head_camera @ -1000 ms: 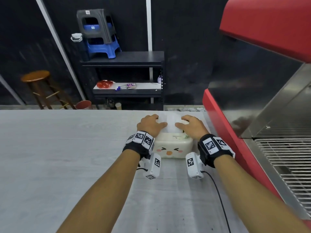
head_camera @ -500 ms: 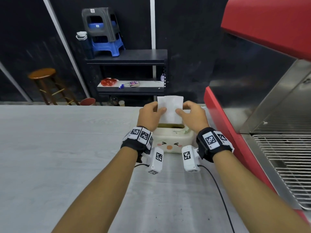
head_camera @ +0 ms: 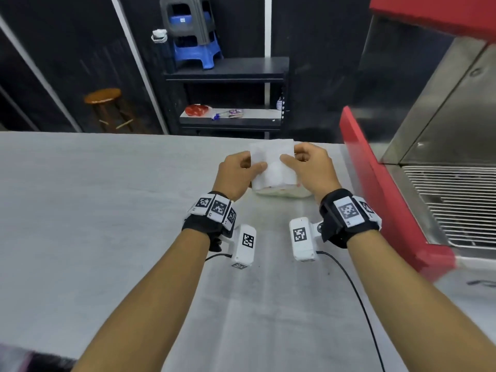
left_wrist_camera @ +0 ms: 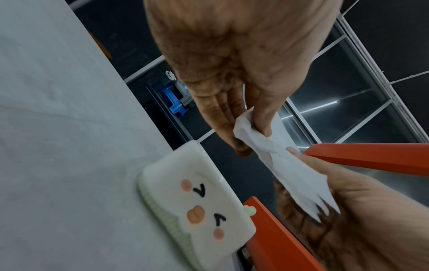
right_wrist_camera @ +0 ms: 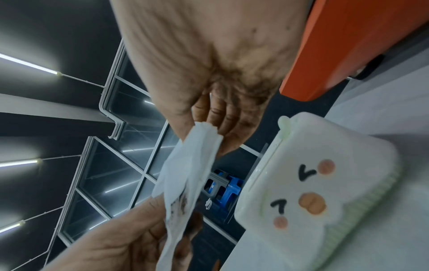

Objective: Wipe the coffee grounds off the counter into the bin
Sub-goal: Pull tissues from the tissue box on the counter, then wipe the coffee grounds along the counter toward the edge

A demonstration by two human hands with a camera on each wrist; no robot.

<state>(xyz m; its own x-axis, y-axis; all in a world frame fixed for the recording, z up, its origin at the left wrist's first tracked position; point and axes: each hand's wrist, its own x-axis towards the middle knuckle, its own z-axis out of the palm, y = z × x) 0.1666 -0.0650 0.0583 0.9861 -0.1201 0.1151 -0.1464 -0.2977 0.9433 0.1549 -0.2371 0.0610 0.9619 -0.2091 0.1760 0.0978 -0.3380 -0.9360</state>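
A white tissue [head_camera: 271,157] is held up above the counter [head_camera: 107,210], pinched at its two sides. My left hand [head_camera: 241,170] pinches its left edge and my right hand [head_camera: 306,165] pinches its right edge. In the left wrist view the tissue [left_wrist_camera: 274,152] hangs crumpled between my thumb and fingers; in the right wrist view the tissue [right_wrist_camera: 185,165] droops between both hands. Under the hands sits a white tissue box [head_camera: 281,190] with a cartoon face [left_wrist_camera: 204,207], lid down. No coffee grounds or bin can be made out.
A red machine [head_camera: 375,183] with a steel grille [head_camera: 456,205] flanks the counter on the right, close to my right wrist. Beyond the counter's far edge stand a black shelf [head_camera: 228,73], stacked stools [head_camera: 193,30] and a wooden stool [head_camera: 103,98].
Both hands have pulled the tissue up and out of the box. The tissue now hangs free above it, and the view has tilted downward.
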